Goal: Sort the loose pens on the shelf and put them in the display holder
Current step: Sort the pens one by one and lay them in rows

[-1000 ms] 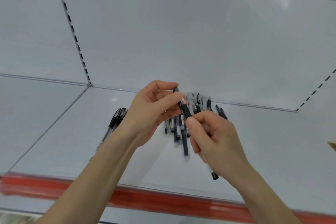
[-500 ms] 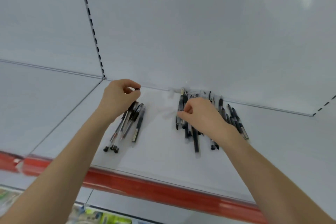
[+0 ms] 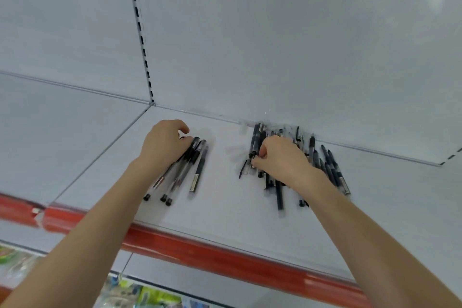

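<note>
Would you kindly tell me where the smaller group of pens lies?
In the head view, the smaller group of pens lies left of centre on the shelf, far ends under the left hand, apart from the larger pile under the right hand.

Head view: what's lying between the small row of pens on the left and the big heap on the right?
Nothing: in the head view only bare white shelf separates the small row of pens from the big heap.

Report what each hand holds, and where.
Right hand pinches a slim clear pen by its barrel, above the dark tip. Left hand curls over the sorted black-capped pens; grip cannot be told.
</note>
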`<state>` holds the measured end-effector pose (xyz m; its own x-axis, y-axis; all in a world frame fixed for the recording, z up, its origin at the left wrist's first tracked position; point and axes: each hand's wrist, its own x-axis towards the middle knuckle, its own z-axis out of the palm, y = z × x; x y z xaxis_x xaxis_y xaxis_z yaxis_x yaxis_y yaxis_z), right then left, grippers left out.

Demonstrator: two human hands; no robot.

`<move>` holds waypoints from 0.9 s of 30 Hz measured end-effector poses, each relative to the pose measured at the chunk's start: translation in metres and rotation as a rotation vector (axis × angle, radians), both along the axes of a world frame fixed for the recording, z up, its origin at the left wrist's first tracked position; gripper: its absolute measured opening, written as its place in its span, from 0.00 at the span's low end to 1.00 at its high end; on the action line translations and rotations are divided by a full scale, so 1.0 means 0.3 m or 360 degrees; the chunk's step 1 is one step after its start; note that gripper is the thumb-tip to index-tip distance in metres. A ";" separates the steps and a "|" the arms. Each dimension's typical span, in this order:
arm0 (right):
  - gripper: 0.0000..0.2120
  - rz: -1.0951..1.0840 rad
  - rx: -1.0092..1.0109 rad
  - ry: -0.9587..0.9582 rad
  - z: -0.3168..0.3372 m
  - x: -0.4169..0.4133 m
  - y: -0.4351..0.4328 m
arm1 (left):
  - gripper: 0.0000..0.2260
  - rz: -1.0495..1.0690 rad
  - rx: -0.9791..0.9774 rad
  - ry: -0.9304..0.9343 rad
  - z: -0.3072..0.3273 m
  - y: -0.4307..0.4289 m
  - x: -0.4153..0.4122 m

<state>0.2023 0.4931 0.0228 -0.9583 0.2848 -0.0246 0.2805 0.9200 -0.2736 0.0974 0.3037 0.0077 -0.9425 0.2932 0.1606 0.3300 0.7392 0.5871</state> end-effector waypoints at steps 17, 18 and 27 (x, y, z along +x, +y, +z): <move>0.18 -0.0086 -0.0042 0.0276 0.001 -0.041 0.034 | 0.06 -0.0525 -0.0090 -0.0052 0.036 0.182 0.113; 0.20 -0.0085 -0.0033 0.0246 0.001 -0.053 0.032 | 0.06 -0.0536 -0.0110 -0.0062 0.032 0.187 0.118; 0.20 -0.0071 -0.0061 0.0043 0.010 -0.069 0.043 | 0.07 -0.0578 -0.0099 -0.0044 0.015 0.188 0.151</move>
